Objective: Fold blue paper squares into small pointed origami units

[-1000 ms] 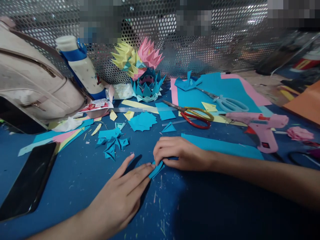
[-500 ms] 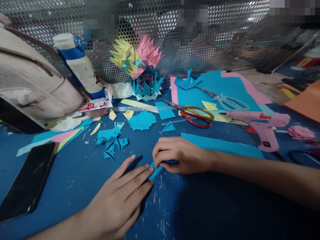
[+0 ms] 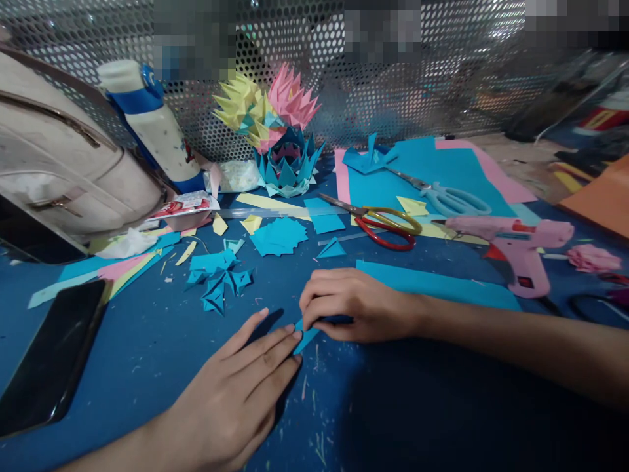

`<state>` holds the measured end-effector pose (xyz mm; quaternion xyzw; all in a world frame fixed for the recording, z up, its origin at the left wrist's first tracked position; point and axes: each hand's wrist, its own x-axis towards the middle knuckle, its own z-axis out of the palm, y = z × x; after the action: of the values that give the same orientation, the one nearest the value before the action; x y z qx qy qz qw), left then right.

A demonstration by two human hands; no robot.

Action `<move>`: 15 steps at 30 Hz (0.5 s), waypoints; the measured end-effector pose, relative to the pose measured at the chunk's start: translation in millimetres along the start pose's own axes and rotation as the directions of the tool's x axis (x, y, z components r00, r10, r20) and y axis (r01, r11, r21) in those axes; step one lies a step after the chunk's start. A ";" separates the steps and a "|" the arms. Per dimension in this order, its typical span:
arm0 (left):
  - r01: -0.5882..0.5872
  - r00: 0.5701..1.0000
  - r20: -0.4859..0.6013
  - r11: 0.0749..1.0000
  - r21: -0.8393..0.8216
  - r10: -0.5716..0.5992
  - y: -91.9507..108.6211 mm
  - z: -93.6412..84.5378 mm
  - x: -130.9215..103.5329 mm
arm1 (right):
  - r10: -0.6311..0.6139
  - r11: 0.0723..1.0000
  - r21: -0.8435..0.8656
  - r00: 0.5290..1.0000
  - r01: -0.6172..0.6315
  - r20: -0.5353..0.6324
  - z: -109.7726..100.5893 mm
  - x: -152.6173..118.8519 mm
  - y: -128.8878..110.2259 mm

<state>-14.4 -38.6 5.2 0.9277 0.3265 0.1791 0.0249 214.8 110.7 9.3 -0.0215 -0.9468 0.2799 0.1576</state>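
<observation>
We have the small blue paper [image 3: 306, 339] on the table [image 3: 147, 354], between our two hands and touched by both. Our left hand [image 3: 230, 393] lies at its near end, probably so that it cannot slide while our right hand [image 3: 348, 305] bears down on the other end. We seem to be using the bare tabletop as a firm backing. The scissors [image 3: 358, 210] and glue gun [image 3: 521, 246] lie farther out, likely to leave us elbow room yet be within reach; the folded blue pieces [image 3: 221, 278] sit apart, beyond our left thumb.

Our left hand is open and palm down, fingers stretched forward, thumb spread away. Our right hand comes in from the side, knuckles raised and fingers curled down; we cannot tell whether its hidden tips pinch the paper or only press it.
</observation>
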 end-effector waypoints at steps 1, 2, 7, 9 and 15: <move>-0.004 1.000 0.002 1.000 0.000 0.004 0.1 0.3 -0.1 | 0.003 1.000 0.000 1.000 -0.003 0.000 -0.1 0.1 -0.3; -0.006 1.000 0.001 1.000 0.001 0.006 0.2 0.6 -0.1 | 0.006 1.000 0.000 1.000 -0.006 0.000 -0.3 0.1 -0.5; -0.006 1.000 0.007 1.000 0.006 0.006 -0.2 0.3 0.3 | 0.001 1.000 0.001 1.000 -0.001 0.004 -0.5 0.4 -0.2; -0.013 1.000 0.006 1.000 0.013 0.013 -0.4 -0.5 0.6 | -0.007 1.000 0.000 1.000 0.007 0.004 -0.4 0.4 0.5; -0.010 1.000 -0.015 1.000 0.018 0.011 0.0 0.7 0.4 | -0.013 1.000 -0.005 1.000 0.013 0.004 -0.4 0.3 1.0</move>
<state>-13.9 -38.3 4.6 0.9282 0.3234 0.1833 0.0134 214.7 111.8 9.1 -0.0151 -0.9479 0.2766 0.1573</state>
